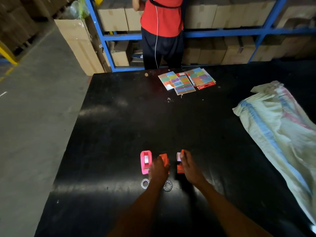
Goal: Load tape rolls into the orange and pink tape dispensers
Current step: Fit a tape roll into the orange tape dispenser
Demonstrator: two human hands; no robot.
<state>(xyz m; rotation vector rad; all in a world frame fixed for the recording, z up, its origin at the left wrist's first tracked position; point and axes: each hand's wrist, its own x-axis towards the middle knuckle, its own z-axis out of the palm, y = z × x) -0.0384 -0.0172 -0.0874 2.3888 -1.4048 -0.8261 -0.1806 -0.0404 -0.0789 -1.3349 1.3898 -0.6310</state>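
Hands grip two orange dispensers near the table's [106, 134] front edge: left hand [158, 170] closed on one [164, 159], right hand [189, 166] closed on the other [179, 165]; pink dispenser [145, 161] just left.

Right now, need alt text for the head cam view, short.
Two bare hands work on a black table: the left hand rests on one orange plastic tape dispenser and the right hand grips a second orange dispenser. A pink plastic tape dispenser stands left of them, with two clear tape rolls near the wrist.
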